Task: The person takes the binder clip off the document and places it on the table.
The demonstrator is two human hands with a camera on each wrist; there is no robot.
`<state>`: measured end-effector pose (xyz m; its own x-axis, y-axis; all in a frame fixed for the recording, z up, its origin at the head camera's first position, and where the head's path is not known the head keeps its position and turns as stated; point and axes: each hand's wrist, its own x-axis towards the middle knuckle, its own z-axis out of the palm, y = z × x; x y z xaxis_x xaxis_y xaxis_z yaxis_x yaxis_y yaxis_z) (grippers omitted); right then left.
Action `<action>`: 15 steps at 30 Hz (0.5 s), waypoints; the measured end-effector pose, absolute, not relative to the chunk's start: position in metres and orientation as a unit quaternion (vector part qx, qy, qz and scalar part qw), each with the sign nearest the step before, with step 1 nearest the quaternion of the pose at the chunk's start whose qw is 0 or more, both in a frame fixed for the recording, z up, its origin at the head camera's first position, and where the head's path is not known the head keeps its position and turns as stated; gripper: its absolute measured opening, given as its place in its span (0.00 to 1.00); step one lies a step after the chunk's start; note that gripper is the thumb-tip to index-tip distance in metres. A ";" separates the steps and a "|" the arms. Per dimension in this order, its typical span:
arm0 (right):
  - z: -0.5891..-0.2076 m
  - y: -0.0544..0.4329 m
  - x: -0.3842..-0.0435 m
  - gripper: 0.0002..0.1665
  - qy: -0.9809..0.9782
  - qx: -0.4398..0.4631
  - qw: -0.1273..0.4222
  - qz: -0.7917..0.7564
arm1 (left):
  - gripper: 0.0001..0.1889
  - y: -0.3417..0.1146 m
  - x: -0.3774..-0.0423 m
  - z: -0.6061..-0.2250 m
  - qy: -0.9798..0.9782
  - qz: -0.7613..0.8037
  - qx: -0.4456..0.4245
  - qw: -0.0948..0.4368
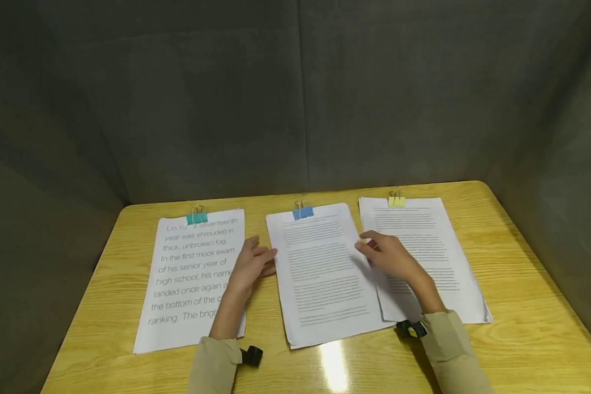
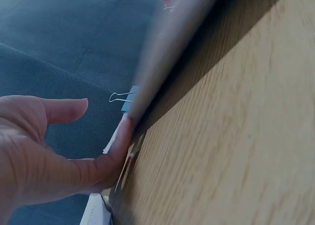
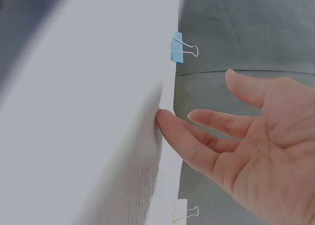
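Note:
In the head view, a stack of printed sheets (image 1: pixel 325 273) with a blue binder clip (image 1: pixel 303 213) at its top edge lies between my hands. My left hand (image 1: pixel 250 265) is at this stack's left edge, a digit touching the edge in the left wrist view, where the thumb and fingers stand apart. My right hand (image 1: pixel 386 254) is at the right edge, its forearm over the right stack (image 1: pixel 421 246). In the right wrist view a fingertip (image 3: pixel 165 117) meets the paper, and the other fingers are spread and loosely bent. Neither hand pinches the sheets.
A large-print stack (image 1: pixel 192 284) with a teal binder clip (image 1: pixel 197 218) lies on the left, partly under my left forearm. The right stack carries a yellow clip (image 1: pixel 396 202) and is overlapped by the middle one. A dark cloth (image 1: pixel 300 109) stands behind the wooden table (image 1: pixel 512 284).

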<state>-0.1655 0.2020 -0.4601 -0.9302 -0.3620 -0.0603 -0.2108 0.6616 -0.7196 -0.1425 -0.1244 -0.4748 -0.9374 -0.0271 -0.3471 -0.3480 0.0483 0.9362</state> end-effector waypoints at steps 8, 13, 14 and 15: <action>-0.458 0.198 -0.164 0.28 0.877 -0.162 0.145 -0.429 | 0.29 -0.121 -0.141 -0.479 0.705 0.686 -0.073 0.163; -0.459 0.198 -0.163 0.28 0.883 -0.168 0.136 -0.417 | 0.25 -0.121 -0.140 -0.478 0.727 0.666 -0.075 0.148; -0.459 0.199 -0.163 0.28 0.885 -0.168 0.132 -0.413 | 0.25 -0.122 -0.140 -0.478 0.730 0.663 -0.074 0.146; -0.459 0.200 -0.162 0.28 0.888 -0.167 0.128 -0.409 | 0.25 -0.122 -0.140 -0.478 0.733 0.660 -0.074 0.145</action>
<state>-0.1624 0.1999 -0.4590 -0.9113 -0.4019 -0.0894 -0.1928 0.6086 -0.7697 -0.1399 -0.1223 -0.4781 -0.9472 0.0824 -0.3098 -0.2994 0.1177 0.9468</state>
